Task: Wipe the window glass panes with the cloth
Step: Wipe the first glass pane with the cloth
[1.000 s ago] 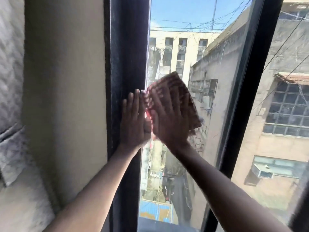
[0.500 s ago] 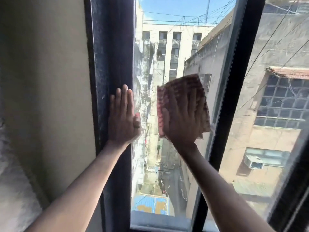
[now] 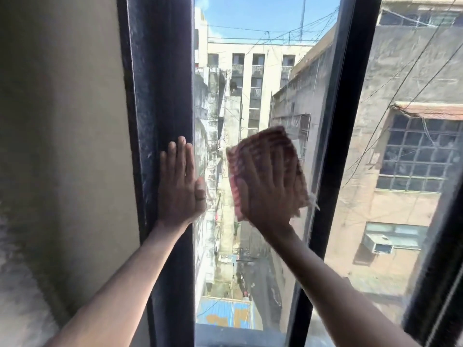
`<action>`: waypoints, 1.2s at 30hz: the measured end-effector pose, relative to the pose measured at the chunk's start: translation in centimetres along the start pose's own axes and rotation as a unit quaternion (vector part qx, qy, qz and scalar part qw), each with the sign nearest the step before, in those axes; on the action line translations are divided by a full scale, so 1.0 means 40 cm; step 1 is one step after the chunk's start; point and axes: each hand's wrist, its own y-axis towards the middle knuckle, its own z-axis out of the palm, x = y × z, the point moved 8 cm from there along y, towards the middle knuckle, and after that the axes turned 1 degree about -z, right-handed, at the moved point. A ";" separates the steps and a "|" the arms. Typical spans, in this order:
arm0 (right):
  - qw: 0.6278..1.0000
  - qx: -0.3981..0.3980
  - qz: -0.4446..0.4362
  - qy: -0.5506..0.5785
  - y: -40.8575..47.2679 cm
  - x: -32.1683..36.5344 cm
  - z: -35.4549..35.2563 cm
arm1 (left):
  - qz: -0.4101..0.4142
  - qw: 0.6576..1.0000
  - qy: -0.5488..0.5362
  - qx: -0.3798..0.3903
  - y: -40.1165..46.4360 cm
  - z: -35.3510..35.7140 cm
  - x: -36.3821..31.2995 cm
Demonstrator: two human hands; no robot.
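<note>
A pink striped cloth [image 3: 280, 149] lies flat against the middle glass pane [image 3: 250, 78]. My right hand [image 3: 266, 194] presses it to the glass with fingers spread, covering its lower part. My left hand [image 3: 179, 186] rests flat and open on the dark left window frame [image 3: 160, 96], its thumb reaching onto the edge of the pane. It holds nothing. A second pane [image 3: 406, 151] sits to the right, beyond a black slanted frame bar [image 3: 335, 126].
A cream wall [image 3: 62, 121] fills the left side. Another black frame bar [image 3: 436, 284] stands at the far right. The lower sill [image 3: 238, 336] runs along the bottom of the pane. Buildings and an alley show through the glass.
My right hand has slid the cloth rightward across the pane, away from my left hand and toward the slanted bar. My left hand has stayed on the frame.
</note>
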 end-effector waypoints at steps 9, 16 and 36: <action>0.996 -0.073 -0.028 0.050 0.201 0.091 0.004 | 0.003 1.000 -0.028 0.001 0.009 -0.014 0.000; 0.983 0.040 -0.178 -0.021 -0.200 0.124 0.009 | 0.001 0.999 -0.034 0.022 -0.003 -0.028 -0.001; 0.994 -0.025 0.106 -0.008 0.181 -0.094 -0.012 | -0.002 1.000 -0.027 0.010 0.001 -0.034 0.004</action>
